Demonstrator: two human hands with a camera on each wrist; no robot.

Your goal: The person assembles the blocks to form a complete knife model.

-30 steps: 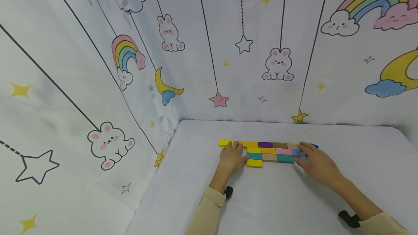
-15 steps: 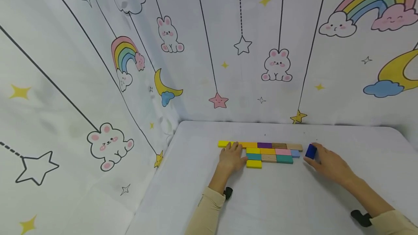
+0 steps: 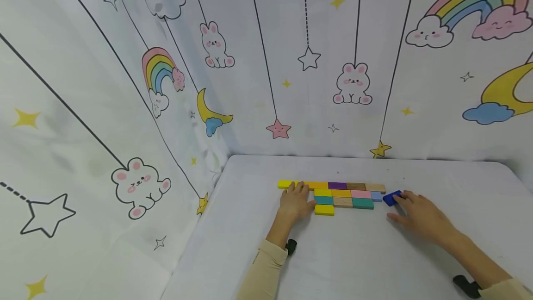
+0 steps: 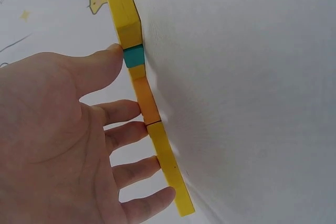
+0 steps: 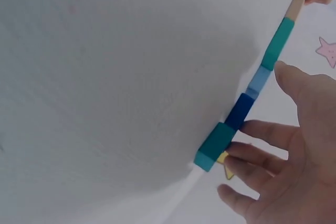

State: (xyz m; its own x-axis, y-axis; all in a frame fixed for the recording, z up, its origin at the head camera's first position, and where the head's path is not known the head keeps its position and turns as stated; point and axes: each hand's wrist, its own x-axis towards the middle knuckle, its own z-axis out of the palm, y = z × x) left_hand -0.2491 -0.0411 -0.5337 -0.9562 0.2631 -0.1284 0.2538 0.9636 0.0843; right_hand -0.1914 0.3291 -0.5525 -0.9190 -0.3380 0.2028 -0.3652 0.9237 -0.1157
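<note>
Flat coloured wooden blocks lie in staggered rows on the white table, among them a purple block [image 3: 337, 185], a pink block [image 3: 361, 194] and a light blue block [image 3: 376, 196]. My left hand [image 3: 294, 201] rests at their left end, straight fingertips touching the long row's yellow and orange blocks [image 4: 147, 100]; the thumb is by the shorter rows. Just right of the light blue block, a dark blue block [image 3: 392, 198] lies turned at an angle. Fingers of my right hand [image 3: 422, 216] touch its right side, thumb apart. In the right wrist view, fingertips also meet a teal block [image 5: 214, 146].
White table [image 3: 358, 258] surrounds the blocks on every side. Behind and at left stands a white cloth backdrop [image 3: 241, 50] printed with rabbits, stars and rainbows. A black wrist-worn device [image 3: 466, 286] sits at the right wrist.
My right hand moved right from the row's end, with the dark blue block raised between thumb and finger. The block now lies flatter and the thumb is off it. My left hand stayed put.
</note>
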